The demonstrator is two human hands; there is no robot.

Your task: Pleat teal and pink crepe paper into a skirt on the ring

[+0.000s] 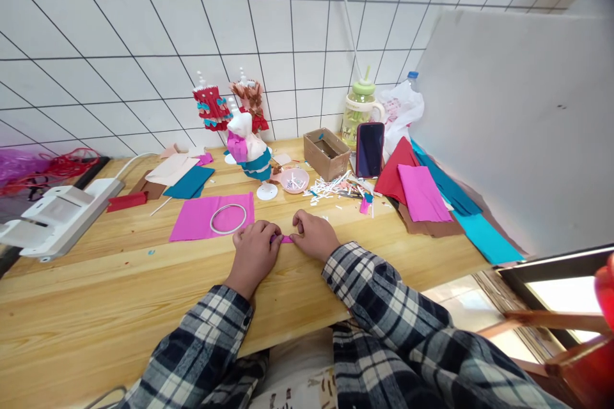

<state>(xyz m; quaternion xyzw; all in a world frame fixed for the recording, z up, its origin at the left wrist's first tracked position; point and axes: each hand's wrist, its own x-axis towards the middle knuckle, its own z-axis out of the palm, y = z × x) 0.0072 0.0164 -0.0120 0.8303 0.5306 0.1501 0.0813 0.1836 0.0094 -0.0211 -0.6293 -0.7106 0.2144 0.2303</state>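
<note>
Between my two hands, low over the wooden table, is a narrow magenta paper strip. My left hand has its fingers curled around the strip's left end. The right end is pinched by my right hand, thumb and fingertips pressed together. Just behind my left hand lies a flat magenta paper sheet, with a silvery ring resting on it. Farther back stands a small white dress form wrapped in magenta, pale and teal paper. Part of the strip is hidden by my fingers.
Two decorated forms stand near the tiled wall. A pink dish, white paper scraps, a cardboard box, a phone and a bottle sit behind. Folded coloured paper lies right; a power strip lies left.
</note>
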